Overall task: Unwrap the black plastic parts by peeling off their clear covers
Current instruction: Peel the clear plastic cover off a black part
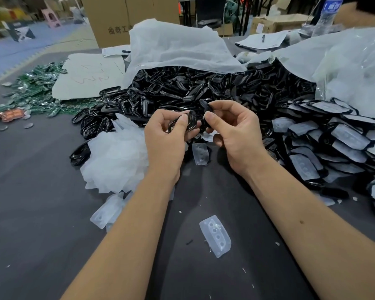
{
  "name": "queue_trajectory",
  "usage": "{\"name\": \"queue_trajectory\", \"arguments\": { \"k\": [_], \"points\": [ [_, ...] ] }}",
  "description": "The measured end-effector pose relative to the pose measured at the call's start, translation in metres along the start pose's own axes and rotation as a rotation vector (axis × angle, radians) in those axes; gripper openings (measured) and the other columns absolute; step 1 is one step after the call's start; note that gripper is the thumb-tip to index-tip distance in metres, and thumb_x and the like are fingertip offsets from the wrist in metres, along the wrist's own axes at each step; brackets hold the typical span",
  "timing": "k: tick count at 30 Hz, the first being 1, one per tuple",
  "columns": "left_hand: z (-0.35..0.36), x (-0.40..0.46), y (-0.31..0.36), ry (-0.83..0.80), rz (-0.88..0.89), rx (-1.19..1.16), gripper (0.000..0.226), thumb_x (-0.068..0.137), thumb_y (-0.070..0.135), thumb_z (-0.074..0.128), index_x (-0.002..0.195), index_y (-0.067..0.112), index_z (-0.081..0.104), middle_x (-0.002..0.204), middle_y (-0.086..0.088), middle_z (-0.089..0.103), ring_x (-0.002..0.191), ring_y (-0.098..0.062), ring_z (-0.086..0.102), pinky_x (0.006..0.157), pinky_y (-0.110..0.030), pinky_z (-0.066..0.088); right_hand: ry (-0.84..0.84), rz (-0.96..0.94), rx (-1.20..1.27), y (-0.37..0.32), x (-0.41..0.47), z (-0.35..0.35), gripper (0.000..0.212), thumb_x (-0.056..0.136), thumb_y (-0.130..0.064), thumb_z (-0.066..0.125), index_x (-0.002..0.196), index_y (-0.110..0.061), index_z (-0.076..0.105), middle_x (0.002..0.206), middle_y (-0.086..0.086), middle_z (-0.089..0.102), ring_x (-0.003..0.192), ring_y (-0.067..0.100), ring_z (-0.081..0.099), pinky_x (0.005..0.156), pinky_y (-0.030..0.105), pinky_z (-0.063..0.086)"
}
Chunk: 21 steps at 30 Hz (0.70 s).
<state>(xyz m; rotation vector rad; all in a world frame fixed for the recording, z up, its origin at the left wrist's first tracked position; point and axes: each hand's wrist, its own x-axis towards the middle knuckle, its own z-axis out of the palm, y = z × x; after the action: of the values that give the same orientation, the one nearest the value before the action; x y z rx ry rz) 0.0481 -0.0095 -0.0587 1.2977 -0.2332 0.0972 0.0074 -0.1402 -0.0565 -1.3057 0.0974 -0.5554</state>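
Note:
Both my hands meet above the dark table [41, 213], in front of a large heap of black plastic parts [204, 87]. My left hand [167, 137] pinches a black plastic part [191, 121] between thumb and fingers. My right hand [234, 131] grips another black piece [205, 107] right beside it, thumb and forefinger closed on it. Whether these are two parts or one part with its cover I cannot tell. A pile of crumpled clear covers [117, 156] lies just left of my left wrist.
Covered black parts [338, 144] are stacked at the right. A loose clear cover [215, 238] lies between my forearms, another [200, 153] under my hands. White bags [178, 46] drape over the heap. Green circuit boards [35, 87] lie far left. Cardboard boxes [121, 18] stand behind.

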Motion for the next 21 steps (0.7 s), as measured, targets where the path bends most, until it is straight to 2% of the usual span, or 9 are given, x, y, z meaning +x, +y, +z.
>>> {"name": "queue_trajectory", "arguments": {
  "k": [2, 4, 7, 9, 12, 14, 16, 19, 21],
  "points": [
    [0.0003, 0.0004, 0.0002, 0.025, -0.02, -0.036, 0.01, 0.1, -0.005, 0.062, 0.093, 0.001, 0.058, 0.095, -0.021, 0.064, 0.082, -0.029, 0.079, 0.071, -0.028, 0.062, -0.008, 0.003, -0.012, 0.0005, 0.0003, -0.0005, 0.015, 0.092, -0.003, 0.075, 0.104, -0.013, 0.074, 0.08, 0.001, 0.068, 0.063, 0.011, 0.061, 0.045, 0.019, 0.041],
    [0.0, 0.0005, -0.0006, 0.036, -0.002, 0.003, 0.009, 0.096, -0.005, 0.066, 0.092, 0.001, 0.06, 0.089, -0.018, 0.068, 0.08, -0.029, 0.079, 0.07, -0.029, 0.062, -0.004, 0.013, -0.025, 0.0011, 0.0011, -0.0019, 0.014, 0.093, -0.004, 0.075, 0.104, -0.012, 0.074, 0.079, -0.001, 0.068, 0.063, 0.01, 0.059, 0.046, 0.019, 0.041],
    [-0.0029, 0.002, -0.0021, 0.025, 0.055, 0.116, 0.011, 0.089, -0.002, 0.076, 0.089, 0.007, 0.07, 0.078, -0.001, 0.072, 0.072, -0.016, 0.072, 0.07, -0.034, 0.061, 0.006, 0.021, -0.03, 0.0015, 0.002, -0.0024, 0.015, 0.092, -0.005, 0.076, 0.105, -0.011, 0.073, 0.076, -0.003, 0.068, 0.063, 0.01, 0.059, 0.047, 0.02, 0.041],
    [-0.0035, 0.0031, -0.0036, 0.016, 0.066, 0.154, 0.012, 0.088, 0.0, 0.076, 0.089, 0.01, 0.071, 0.077, 0.002, 0.071, 0.073, -0.012, 0.067, 0.073, -0.037, 0.058, 0.007, 0.027, -0.031, 0.0021, 0.002, -0.0023, 0.017, 0.092, -0.004, 0.076, 0.106, -0.012, 0.072, 0.076, -0.003, 0.068, 0.062, 0.011, 0.06, 0.046, 0.02, 0.041],
    [-0.0013, 0.0022, -0.0025, 0.001, -0.002, 0.074, 0.011, 0.095, -0.005, 0.065, 0.096, 0.005, 0.061, 0.093, -0.016, 0.073, 0.082, -0.026, 0.075, 0.069, -0.03, 0.058, -0.006, 0.014, -0.034, 0.0014, 0.0012, -0.0012, 0.017, 0.092, -0.002, 0.075, 0.105, -0.012, 0.072, 0.075, -0.005, 0.068, 0.061, 0.01, 0.061, 0.046, 0.018, 0.041],
    [-0.0012, 0.0017, -0.0017, -0.015, -0.041, 0.02, 0.013, 0.097, -0.009, 0.061, 0.098, 0.004, 0.059, 0.105, -0.017, 0.077, 0.088, -0.03, 0.078, 0.067, -0.025, 0.058, -0.008, 0.008, -0.04, 0.0004, 0.0006, -0.001, 0.016, 0.092, 0.0, 0.075, 0.104, -0.01, 0.072, 0.076, -0.005, 0.069, 0.061, 0.01, 0.062, 0.046, 0.017, 0.042],
    [-0.0014, 0.0012, -0.0015, -0.032, -0.022, 0.041, 0.013, 0.094, -0.011, 0.064, 0.095, 0.002, 0.063, 0.099, -0.013, 0.077, 0.083, -0.027, 0.077, 0.068, -0.025, 0.058, -0.001, -0.007, -0.049, -0.0005, 0.0003, -0.0009, 0.013, 0.09, -0.001, 0.077, 0.099, -0.009, 0.072, 0.077, -0.003, 0.071, 0.063, 0.01, 0.063, 0.049, 0.015, 0.044],
    [-0.0016, 0.0019, -0.0017, -0.045, -0.006, 0.123, 0.014, 0.091, -0.006, 0.071, 0.089, 0.007, 0.067, 0.069, 0.001, 0.067, 0.067, -0.014, 0.065, 0.072, -0.034, 0.061, -0.011, -0.047, -0.092, -0.0001, 0.0001, -0.0003, 0.009, 0.089, -0.004, 0.08, 0.091, -0.007, 0.073, 0.072, -0.003, 0.069, 0.06, 0.008, 0.059, 0.053, 0.015, 0.045],
    [-0.0002, 0.002, -0.0021, -0.053, -0.039, 0.179, 0.012, 0.092, -0.001, 0.072, 0.094, 0.011, 0.07, 0.066, -0.004, 0.062, 0.068, -0.023, 0.064, 0.082, -0.051, 0.063, -0.029, -0.084, -0.133, 0.0008, -0.0007, 0.0002, 0.008, 0.088, -0.005, 0.081, 0.087, -0.006, 0.073, 0.069, -0.004, 0.068, 0.058, 0.007, 0.057, 0.054, 0.017, 0.045]
  ]
}}
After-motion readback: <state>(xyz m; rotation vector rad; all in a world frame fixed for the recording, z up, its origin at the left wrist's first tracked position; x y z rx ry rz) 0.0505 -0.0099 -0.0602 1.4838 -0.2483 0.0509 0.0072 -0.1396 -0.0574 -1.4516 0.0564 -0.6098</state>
